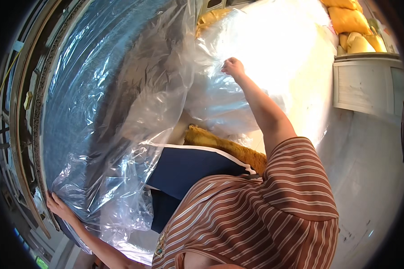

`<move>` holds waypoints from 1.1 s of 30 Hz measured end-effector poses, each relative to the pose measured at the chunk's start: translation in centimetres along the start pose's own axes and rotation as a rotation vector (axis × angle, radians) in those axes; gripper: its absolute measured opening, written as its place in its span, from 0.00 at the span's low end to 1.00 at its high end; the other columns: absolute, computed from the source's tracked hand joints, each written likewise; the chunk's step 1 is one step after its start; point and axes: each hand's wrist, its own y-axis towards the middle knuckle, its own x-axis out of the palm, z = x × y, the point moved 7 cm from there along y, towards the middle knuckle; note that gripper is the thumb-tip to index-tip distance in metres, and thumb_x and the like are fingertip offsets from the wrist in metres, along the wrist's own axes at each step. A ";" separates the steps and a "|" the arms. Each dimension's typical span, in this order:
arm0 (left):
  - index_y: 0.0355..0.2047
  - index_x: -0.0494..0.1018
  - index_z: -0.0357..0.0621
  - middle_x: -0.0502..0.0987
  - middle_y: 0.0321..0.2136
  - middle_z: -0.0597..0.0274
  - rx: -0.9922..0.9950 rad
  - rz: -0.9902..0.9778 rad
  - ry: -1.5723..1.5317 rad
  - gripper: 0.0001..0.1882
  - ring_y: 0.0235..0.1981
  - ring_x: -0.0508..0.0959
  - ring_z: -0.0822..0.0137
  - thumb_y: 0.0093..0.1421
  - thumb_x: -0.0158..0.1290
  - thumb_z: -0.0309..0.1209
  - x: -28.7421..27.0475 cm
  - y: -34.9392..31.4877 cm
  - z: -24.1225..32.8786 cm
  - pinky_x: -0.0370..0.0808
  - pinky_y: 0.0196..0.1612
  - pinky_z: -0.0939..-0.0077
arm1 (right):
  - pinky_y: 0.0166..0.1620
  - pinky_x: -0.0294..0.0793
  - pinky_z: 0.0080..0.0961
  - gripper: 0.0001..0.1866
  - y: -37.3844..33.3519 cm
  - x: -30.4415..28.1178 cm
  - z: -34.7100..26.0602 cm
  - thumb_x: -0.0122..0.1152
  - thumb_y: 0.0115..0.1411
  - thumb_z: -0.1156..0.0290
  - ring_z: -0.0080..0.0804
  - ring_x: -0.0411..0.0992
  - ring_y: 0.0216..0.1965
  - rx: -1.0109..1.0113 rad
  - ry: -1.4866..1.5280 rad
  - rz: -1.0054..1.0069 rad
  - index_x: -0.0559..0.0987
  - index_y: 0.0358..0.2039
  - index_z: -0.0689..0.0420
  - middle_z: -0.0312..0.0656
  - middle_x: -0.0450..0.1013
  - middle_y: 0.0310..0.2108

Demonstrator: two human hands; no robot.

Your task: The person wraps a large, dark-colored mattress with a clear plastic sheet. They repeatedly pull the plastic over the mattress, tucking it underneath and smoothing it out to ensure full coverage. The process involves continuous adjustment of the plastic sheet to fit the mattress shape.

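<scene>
Short-sleeved brown shirt [238,219], pale-striped

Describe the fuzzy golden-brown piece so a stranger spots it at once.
Start at the striped shirt, then go up to the navy garment. Along its white-trimmed upper edge lies the golden-brown piece, its opaque, fuzzy surface unlike the shiny clear plastic.

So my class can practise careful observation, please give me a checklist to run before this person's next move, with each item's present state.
1. Left hand at the clear plastic sheet's edge: ok.
2. Left hand's grip firm: cannot tell.
3. Right hand gripping plastic: cannot tell; fingers curl, but glare washes out the area.
4. Sheet smooth: not ok; it is creased.
5. Space beside the navy shorts free: not ok; a fuzzy golden-brown item lies there.
6. Right hand apart from the white cabinet: ok.
</scene>
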 end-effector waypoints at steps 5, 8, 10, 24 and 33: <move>0.52 0.69 0.40 0.71 0.47 0.43 -0.003 0.013 -0.015 0.22 0.49 0.69 0.48 0.65 0.41 0.42 0.6 0.2 -0.9 0.63 0.52 0.60 | 0.39 0.75 0.28 0.11 -3.8 -5.2 0.2 0.50 0.59 0.71 0.36 0.76 0.37 -0.027 0.598 0.011 0.70 0.41 0.62 0.49 0.75 0.38; 0.52 0.69 0.40 0.71 0.48 0.45 -0.008 0.000 -0.017 0.21 0.50 0.69 0.50 0.65 0.42 0.40 0.5 0.4 -1.0 0.64 0.52 0.61 | 0.37 0.74 0.24 0.07 -8.0 -7.6 -5.0 0.46 0.60 0.76 0.29 0.73 0.34 -0.231 0.596 0.139 0.69 0.38 0.62 0.44 0.72 0.34; 0.52 0.69 0.38 0.71 0.49 0.46 -0.059 -0.024 -0.112 0.20 0.50 0.69 0.52 0.65 0.44 0.38 0.3 0.9 -1.8 0.64 0.53 0.62 | 0.36 0.73 0.22 0.07 -11.4 -8.4 -10.0 0.43 0.61 0.78 0.26 0.71 0.31 -0.551 0.367 0.124 0.69 0.37 0.60 0.40 0.71 0.30; 0.47 0.70 0.38 0.74 0.28 0.64 0.311 -0.903 -1.538 0.21 0.28 0.72 0.75 0.50 0.58 0.22 -8.1 -10.5 49.2 0.68 0.32 0.80 | 0.35 0.71 0.22 0.09 -39.1 0.2 -27.9 0.53 0.56 0.79 0.28 0.71 0.29 -1.437 -0.123 -0.514 0.74 0.38 0.56 0.39 0.71 0.29; 0.22 0.69 0.37 0.61 0.21 0.67 0.251 -0.472 -1.198 0.07 0.23 0.60 0.75 0.45 0.58 0.21 -12.3 -6.4 35.1 0.56 0.26 0.81 | 0.33 0.71 0.39 0.07 -30.3 -5.8 -29.3 0.53 0.55 0.68 0.47 0.73 0.30 -1.292 -0.677 0.043 0.75 0.35 0.52 0.44 0.74 0.27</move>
